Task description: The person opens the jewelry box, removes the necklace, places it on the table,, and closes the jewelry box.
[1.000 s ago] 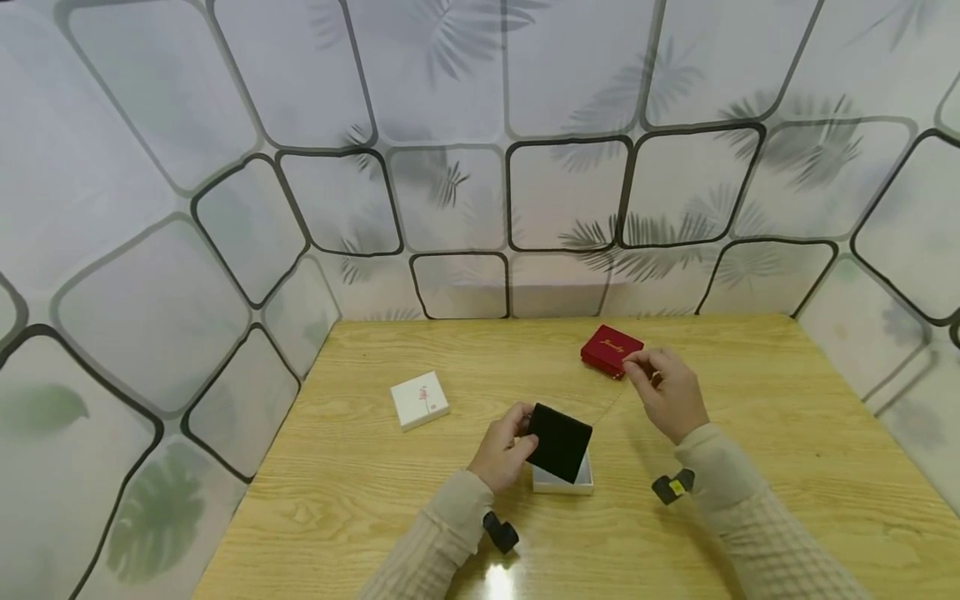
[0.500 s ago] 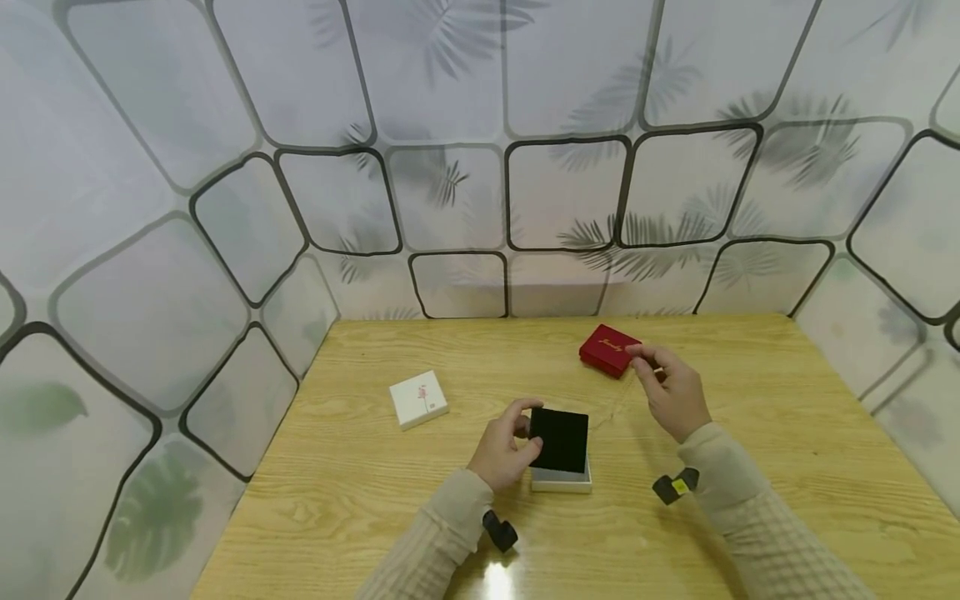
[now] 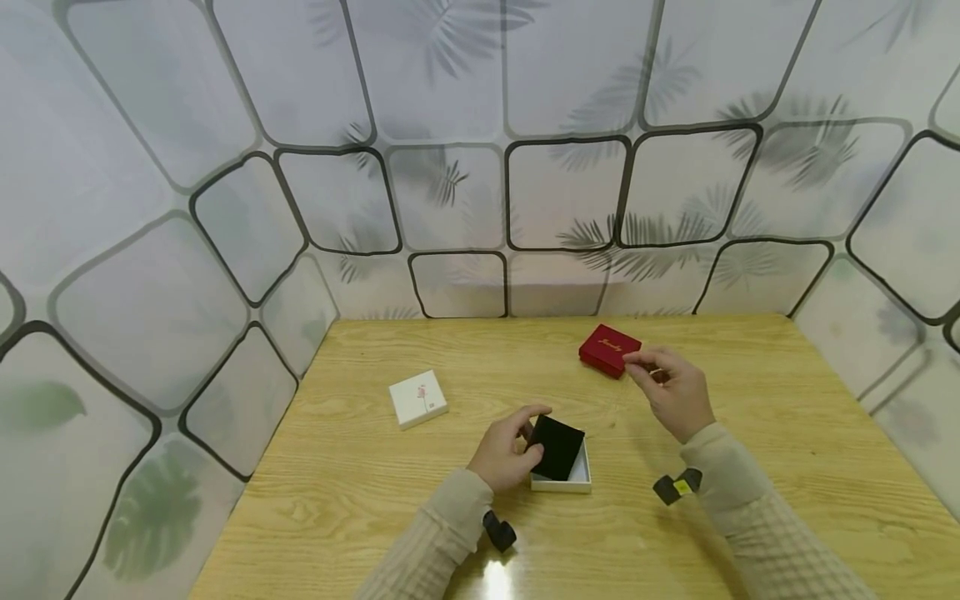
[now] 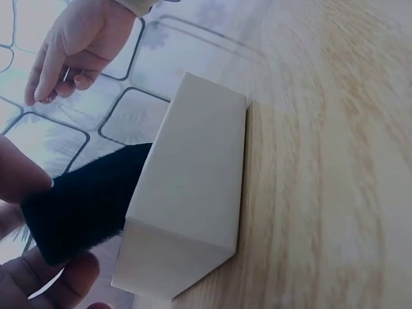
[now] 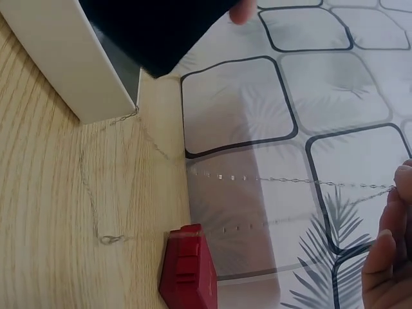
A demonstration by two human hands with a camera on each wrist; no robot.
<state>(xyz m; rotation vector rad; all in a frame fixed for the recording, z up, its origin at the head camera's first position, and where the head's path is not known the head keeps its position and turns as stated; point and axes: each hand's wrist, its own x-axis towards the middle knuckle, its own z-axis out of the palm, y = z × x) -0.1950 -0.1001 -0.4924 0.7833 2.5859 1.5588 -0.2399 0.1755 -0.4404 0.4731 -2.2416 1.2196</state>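
Note:
My left hand pinches a black square pad by its left side. The pad sits tilted over an open white box, one edge dipping inside the rim. A thin chain necklace hangs in strands from the fingertips of my right hand. In the right wrist view the chain runs down to the table by the box corner, with a small clasp lying on the wood. Whether the chain joins the pad is hidden.
A red jewelry box with gold lettering stands close behind my right fingertips. At the left lies a white lid with a pink flower print. The wooden table ends at a patterned wall covering at the back and left.
The black pad has turned and come down lower, nearer the white box. My right hand has shifted only slightly, still holding the chain.

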